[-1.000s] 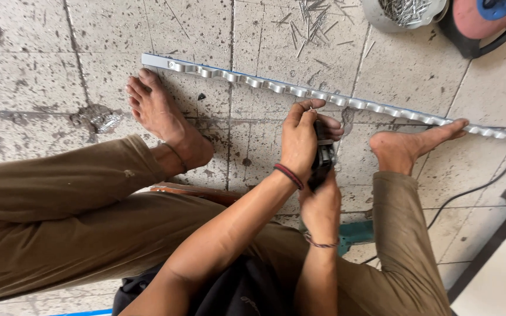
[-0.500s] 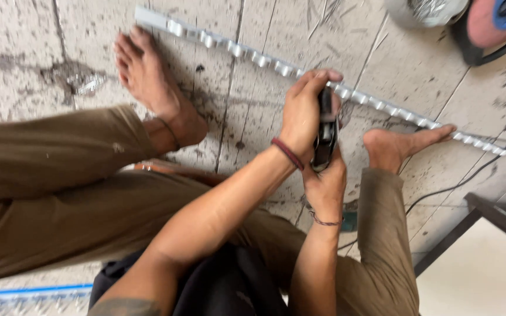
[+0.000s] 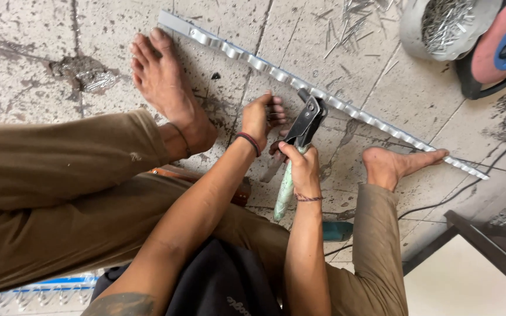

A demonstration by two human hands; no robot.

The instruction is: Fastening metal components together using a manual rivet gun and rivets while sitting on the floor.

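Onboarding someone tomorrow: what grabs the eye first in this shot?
The long silver ribbed metal strip runs diagonally across the concrete floor, pinned between two bare feet. At its middle, the right hand grips a black hand riveter with its nose on the strip, the left hand beside it.

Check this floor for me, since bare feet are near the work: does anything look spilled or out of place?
Yes. Loose thin metal nails lie scattered on the concrete floor beside the round grey bowl of nails, just beyond the long notched metal strip, not far from the bare feet.
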